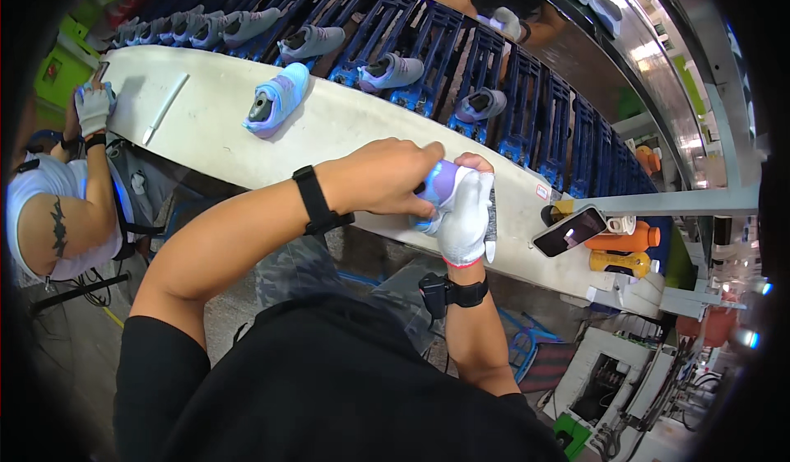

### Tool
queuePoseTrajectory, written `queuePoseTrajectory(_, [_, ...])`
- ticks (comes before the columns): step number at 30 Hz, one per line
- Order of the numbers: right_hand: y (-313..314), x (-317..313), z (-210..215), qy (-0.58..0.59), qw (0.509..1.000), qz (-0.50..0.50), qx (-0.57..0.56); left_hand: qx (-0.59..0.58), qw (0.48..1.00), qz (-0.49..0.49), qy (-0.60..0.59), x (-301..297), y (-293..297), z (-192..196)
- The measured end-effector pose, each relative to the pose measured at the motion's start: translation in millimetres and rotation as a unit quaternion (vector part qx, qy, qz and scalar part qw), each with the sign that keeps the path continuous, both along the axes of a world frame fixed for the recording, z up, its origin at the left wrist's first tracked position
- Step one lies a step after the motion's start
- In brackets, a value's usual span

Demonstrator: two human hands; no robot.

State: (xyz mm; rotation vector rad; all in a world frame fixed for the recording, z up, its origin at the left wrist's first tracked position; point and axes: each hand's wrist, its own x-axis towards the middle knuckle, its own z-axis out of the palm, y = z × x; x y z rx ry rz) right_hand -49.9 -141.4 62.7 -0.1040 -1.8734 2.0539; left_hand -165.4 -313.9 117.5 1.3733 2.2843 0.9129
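A light-blue and purple shoe (442, 184) is held between my hands above the near edge of the white worktable (362, 125). My left hand (393, 176), bare, has its fingers closed on the shoe's left side. My right hand (466, 215), in a white glove with bare fingertips, grips it from the right and hides much of it. A narrow grey strip with a white pointed end (491, 219) shows along the right hand; whether it is held cannot be made out. Another blue and lilac shoe (278, 100) rests on the table to the left.
Beyond the table, blue slatted racks (424, 38) carry several grey shoes (391, 73). A white pen-like stick (167, 108) lies at left, near a co-worker's gloved hand (95, 106). At right are a phone (569, 231), an orange bottle (629, 238) and a yellow bottle (619, 263).
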Motion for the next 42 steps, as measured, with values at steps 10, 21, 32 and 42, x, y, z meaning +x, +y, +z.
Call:
queuePoseTrajectory(10, [21.6, 30.6, 15.3, -0.036, 0.998, 0.010, 0.055, 0.060, 0.985, -0.031, 0.162, 43.8, 28.1, -0.7])
queuePoseTrajectory(21, [-5.8, 74.2, -26.4, 0.013, 0.945, -0.028, 0.325, 0.052, 0.998, 0.025, -0.016, 67.8, -72.6, 27.2])
queuePoseTrajectory(32, [-24.0, 64.3, -18.6, -0.081, 0.989, -0.038, 0.117, 0.271, 0.960, 0.066, -0.027, 57.2, -77.5, -42.3])
queuePoseTrajectory(42, [126.1, -20.0, 252.9, 0.386, 0.693, -0.400, 0.458, 0.137, 0.979, 0.133, -0.064, -100.7, 132.3, -45.9])
